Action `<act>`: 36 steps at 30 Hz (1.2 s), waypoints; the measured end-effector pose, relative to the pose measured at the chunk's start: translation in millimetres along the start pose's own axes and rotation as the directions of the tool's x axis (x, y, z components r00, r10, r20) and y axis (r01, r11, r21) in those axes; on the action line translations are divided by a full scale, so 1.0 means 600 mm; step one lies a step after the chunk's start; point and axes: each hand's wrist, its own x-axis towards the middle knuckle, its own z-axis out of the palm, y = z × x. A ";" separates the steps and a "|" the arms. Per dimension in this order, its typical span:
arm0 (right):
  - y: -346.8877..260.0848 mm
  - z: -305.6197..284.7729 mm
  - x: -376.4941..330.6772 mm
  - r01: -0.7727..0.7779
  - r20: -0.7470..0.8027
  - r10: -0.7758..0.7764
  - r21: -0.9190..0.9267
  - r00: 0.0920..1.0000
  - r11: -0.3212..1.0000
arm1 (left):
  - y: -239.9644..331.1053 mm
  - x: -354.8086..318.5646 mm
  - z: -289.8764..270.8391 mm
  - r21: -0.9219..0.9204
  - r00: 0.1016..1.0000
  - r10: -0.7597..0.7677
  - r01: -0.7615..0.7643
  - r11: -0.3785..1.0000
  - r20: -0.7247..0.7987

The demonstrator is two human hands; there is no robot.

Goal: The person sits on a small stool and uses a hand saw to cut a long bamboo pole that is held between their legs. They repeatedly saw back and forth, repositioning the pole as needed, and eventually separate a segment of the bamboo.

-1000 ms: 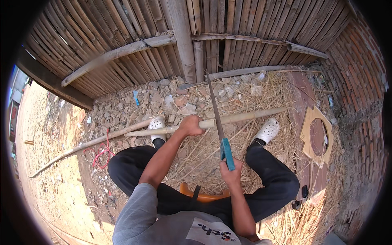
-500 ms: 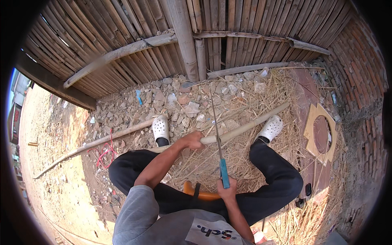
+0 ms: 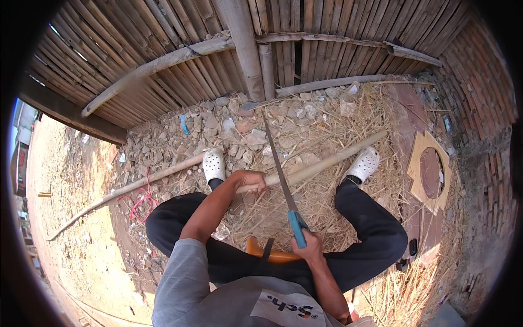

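My right hand is closed round the blue-green handle of a hand saw. The long narrow blade points away from me and crosses a pale wooden pole; whether its teeth touch the wood I cannot tell. To the left of the blade, my left hand grips the pole, which slants up to the right past my right shoe. The pole's near end is hidden behind my left hand and forearm.
A longer pole lies at left beside a tangle of red cord. Rubble and straw cover the ground before a bamboo wall. At right lie a board with a round hole and a brick wall. An orange object is near my lap.
The saw has tilted, its tip swinging left and its handle shifting slightly right. My left hand and the held pole have shifted a little, and more of the pole's side shows.
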 end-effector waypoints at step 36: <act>0.008 -0.023 -0.007 -0.547 0.243 0.623 0.757 0.744 0.358 | -0.029 0.090 0.125 0.801 0.631 0.525 0.288 0.526 -0.571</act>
